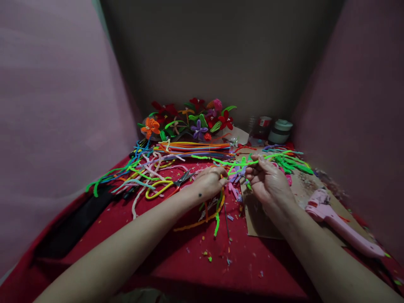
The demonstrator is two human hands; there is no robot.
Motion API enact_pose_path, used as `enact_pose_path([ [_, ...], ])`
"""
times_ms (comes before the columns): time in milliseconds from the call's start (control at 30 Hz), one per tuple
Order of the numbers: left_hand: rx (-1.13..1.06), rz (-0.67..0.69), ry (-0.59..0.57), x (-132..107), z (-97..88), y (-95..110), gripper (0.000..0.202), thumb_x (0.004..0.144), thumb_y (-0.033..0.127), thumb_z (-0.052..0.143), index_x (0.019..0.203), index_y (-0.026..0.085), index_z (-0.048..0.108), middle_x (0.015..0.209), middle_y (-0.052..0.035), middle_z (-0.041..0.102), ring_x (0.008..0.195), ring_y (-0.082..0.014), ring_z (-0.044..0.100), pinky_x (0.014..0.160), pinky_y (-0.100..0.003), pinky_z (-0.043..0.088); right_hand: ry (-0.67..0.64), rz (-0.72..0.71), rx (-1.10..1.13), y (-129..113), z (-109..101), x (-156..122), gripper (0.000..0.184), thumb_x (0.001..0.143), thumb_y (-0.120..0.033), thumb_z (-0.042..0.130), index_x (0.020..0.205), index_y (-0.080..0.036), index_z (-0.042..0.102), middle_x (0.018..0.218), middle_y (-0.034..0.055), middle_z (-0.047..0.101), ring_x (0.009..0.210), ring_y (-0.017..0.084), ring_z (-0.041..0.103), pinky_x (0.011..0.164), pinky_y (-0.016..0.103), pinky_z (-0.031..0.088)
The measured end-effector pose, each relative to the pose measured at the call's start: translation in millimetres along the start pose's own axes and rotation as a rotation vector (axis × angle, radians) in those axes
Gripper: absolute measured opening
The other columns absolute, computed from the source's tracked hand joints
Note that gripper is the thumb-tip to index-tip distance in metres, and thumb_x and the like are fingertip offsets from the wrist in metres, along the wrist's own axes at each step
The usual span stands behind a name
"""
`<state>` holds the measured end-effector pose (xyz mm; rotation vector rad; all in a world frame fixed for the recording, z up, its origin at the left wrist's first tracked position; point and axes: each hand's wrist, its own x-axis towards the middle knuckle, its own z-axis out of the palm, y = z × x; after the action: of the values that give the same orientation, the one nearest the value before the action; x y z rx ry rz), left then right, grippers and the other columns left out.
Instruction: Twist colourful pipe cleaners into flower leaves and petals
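My left hand (pixel 211 181) and my right hand (pixel 268 181) meet above a red cloth (pixel 176 252), both pinched on a bright green pipe cleaner (pixel 240 162) that runs between them and out to either side. The fingers of both hands are closed round it. Loose pipe cleaners (pixel 151 168) in many colours lie spread to the left, and a straight bundle (pixel 195 146) lies behind the hands. Scissors (pixel 184 179) rest just left of my left hand.
Finished pipe-cleaner flowers (pixel 189 120) stand at the back. A pink glue gun (pixel 341 221) lies on brown cardboard (pixel 268 223) at the right. Two jars (pixel 273 128) sit in the back right corner. Pink walls close in on both sides. Cut scraps dot the cloth.
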<state>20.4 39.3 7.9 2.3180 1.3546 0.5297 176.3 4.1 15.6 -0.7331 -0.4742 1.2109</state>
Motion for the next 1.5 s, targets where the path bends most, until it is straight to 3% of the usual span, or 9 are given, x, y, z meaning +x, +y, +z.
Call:
enact_pose_path([
  [267, -0.114, -0.181, -0.122, 31, 7.0, -13, 0.014, 0.058, 0.024, 0.061, 0.048, 0.016, 0.055, 0.042, 0.0033, 0.041, 0.043, -0.0094, 0.039, 0.044, -0.022, 0.026, 0.024, 0.010, 0.025, -2, -3, 3, 0.009, 0.074, -0.023, 0.059, 0.071, -0.014, 0.060, 0.054, -0.0012, 0.058, 0.044, 0.009, 0.054, 0.039, 0.019, 0.039],
  [500, -0.430, -0.240, -0.224, 26, -20.5, -32, 0.026, 0.064, 0.040, 0.057, 0.057, 0.015, 0.055, 0.043, 0.0032, 0.041, 0.036, -0.0072, 0.033, 0.039, -0.022, 0.024, 0.024, 0.012, -0.010, -2, -2, 2, 0.016, 0.073, -0.030, 0.063, 0.069, -0.015, 0.059, 0.051, -0.0024, 0.055, 0.040, 0.008, 0.050, 0.036, 0.019, 0.035],
  [633, -0.136, -0.270, -0.107, 25, -29.1, -41, 0.027, 0.059, 0.041, 0.062, 0.058, 0.014, 0.059, 0.054, -0.0044, 0.055, 0.049, -0.0160, 0.049, 0.048, -0.026, 0.031, 0.026, 0.043, -0.005, 0, -2, 1, 0.013, 0.074, -0.027, 0.061, 0.071, -0.015, 0.060, 0.049, -0.0025, 0.054, 0.039, 0.009, 0.049, 0.035, 0.019, 0.034],
  [733, 0.158, -0.195, 0.099, 21, -24.8, -36, 0.032, 0.061, 0.040, 0.063, 0.081, 0.015, 0.062, 0.073, -0.0090, 0.063, 0.066, -0.0222, 0.056, 0.056, -0.027, 0.033, 0.023, 0.044, 0.005, 0, -2, 0, 0.011, 0.075, -0.025, 0.059, 0.072, -0.014, 0.061, 0.048, -0.0021, 0.054, 0.039, 0.009, 0.050, 0.035, 0.019, 0.034],
  [800, 0.216, -0.103, 0.131, 17, -18.0, -27, 0.028, 0.069, 0.038, 0.058, 0.089, 0.019, 0.061, 0.079, -0.0070, 0.064, 0.070, -0.0204, 0.056, 0.058, -0.026, 0.033, 0.039, 0.043, 0.020, -1, -1, 0, 0.009, 0.075, -0.022, 0.057, 0.073, -0.014, 0.061, 0.048, -0.0021, 0.054, 0.039, 0.009, 0.050, 0.035, 0.019, 0.034],
  [900, 0.104, -0.014, -0.015, 14, -6.6, -13, 0.023, 0.073, 0.041, 0.053, 0.068, 0.020, 0.061, 0.061, -0.0011, 0.058, 0.057, -0.0146, 0.050, 0.052, -0.024, 0.030, 0.047, 0.031, 0.053, -2, 0, 0, 0.007, 0.074, -0.019, 0.058, 0.070, -0.014, 0.059, 0.049, -0.0023, 0.054, 0.040, 0.008, 0.051, 0.038, 0.018, 0.037],
  [1033, -0.019, -0.110, -0.149, 11, 1.4, -5, 0.032, 0.062, 0.042, 0.064, 0.046, 0.018, 0.051, 0.040, 0.0042, 0.038, 0.040, -0.0090, 0.034, 0.042, -0.024, 0.019, 0.007, 0.026, 0.039, 0, 2, -1, 0.008, 0.073, -0.021, 0.058, 0.070, -0.014, 0.059, 0.051, -0.0023, 0.055, 0.039, 0.009, 0.051, 0.036, 0.019, 0.036],
  [1267, -0.649, -0.323, -0.270, 11, -16.1, -16, 0.032, 0.061, 0.042, 0.067, 0.052, 0.015, 0.052, 0.041, 0.0054, 0.038, 0.035, -0.0050, 0.028, 0.037, -0.022, 0.015, -0.025, 0.090, 0.030, 3, 5, -6, 0.010, 0.073, -0.023, 0.058, 0.070, -0.013, 0.059, 0.047, -0.0031, 0.052, 0.036, 0.010, 0.049, 0.034, 0.020, 0.034],
  [1500, -1.060, -0.284, -0.237, 12, -19.6, -23, 0.023, 0.067, 0.032, 0.068, 0.065, 0.011, 0.056, 0.040, 0.0073, 0.034, 0.033, -0.0020, 0.023, 0.035, -0.018, 0.010, 0.060, 0.022, 0.152, -32, 2, 5, 0.013, 0.080, -0.017, 0.048, 0.070, -0.014, 0.057, 0.049, -0.0023, 0.053, 0.036, 0.006, 0.044, 0.035, 0.016, 0.031],
])
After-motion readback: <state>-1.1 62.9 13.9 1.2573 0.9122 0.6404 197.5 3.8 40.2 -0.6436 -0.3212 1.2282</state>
